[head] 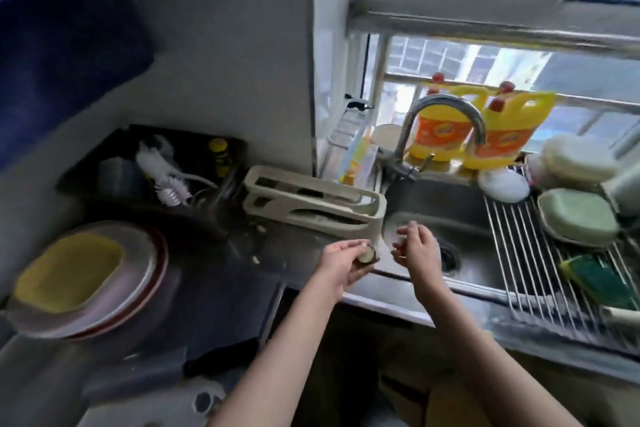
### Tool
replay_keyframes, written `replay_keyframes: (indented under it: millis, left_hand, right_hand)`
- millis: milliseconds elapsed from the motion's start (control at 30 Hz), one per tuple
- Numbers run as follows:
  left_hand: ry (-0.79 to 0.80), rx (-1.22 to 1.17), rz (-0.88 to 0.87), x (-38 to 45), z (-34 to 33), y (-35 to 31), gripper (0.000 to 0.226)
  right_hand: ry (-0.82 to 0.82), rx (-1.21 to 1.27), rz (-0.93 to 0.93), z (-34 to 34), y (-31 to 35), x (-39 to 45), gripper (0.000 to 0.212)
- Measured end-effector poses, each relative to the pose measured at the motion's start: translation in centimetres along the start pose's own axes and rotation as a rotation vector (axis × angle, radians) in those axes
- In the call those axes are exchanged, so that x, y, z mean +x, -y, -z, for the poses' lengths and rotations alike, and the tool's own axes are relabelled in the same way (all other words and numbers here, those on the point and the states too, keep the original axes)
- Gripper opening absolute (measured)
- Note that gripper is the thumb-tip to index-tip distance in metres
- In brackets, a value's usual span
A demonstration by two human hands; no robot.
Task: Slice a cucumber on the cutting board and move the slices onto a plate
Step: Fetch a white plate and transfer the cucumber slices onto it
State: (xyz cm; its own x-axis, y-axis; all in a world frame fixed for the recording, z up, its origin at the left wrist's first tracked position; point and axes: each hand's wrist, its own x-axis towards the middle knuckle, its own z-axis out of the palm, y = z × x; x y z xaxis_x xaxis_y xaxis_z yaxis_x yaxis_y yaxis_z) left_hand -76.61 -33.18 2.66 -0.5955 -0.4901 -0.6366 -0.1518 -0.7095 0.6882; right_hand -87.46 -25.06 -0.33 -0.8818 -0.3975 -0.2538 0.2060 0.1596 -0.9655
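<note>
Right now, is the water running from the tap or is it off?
It looks off. No stream shows below the spout of the tap, and the sink beneath it shows no splash, though the picture is blurred.

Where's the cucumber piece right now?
In the head view, the cut green cucumber piece is gripped in the left hand, at the left rim of the steel sink, just in front of the beige plastic rack.
</note>
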Motion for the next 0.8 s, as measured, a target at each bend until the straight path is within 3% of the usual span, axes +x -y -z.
replay_keyframes:
  millis: [67, 167, 367, 533, 700, 800]
  left_hand:
    - [0.068, 0.052, 0.041, 2.2, -3.8, -0.5, 0.020]
    - [0.126, 0.077, 0.096, 5.5, -8.6, -1.2, 0.023]
    - [0.064, 0.127, 0.130, 11.7, -14.6, -2.5, 0.022]
    - [-0.052, 0.196, 0.156, 15.8, -16.2, -2.8, 0.026]
    - [-0.039, 0.135, 0.194, 18.2, -17.3, -3.7, 0.022]
    - [-0.045, 0.122, 0.193, 19.3, -17.6, -3.9, 0.020]
  right_hand:
    - [-0.121, -0.025, 0.049, 3.0, 0.9, 4.8, 0.024]
    - [-0.128, -0.227, 0.112, 5.6, 2.4, 12.3, 0.012]
    - [0.119, -0.676, 0.265, 5.2, 5.2, 24.2, 0.032]
    - [0.344, -0.912, 0.290, 3.4, 6.2, 27.7, 0.028]
    - [0.432, -1.040, 0.399, 5.4, 5.2, 28.9, 0.019]
    - [0.428, -0.977, 0.426, 6.9, 3.5, 28.9, 0.015]
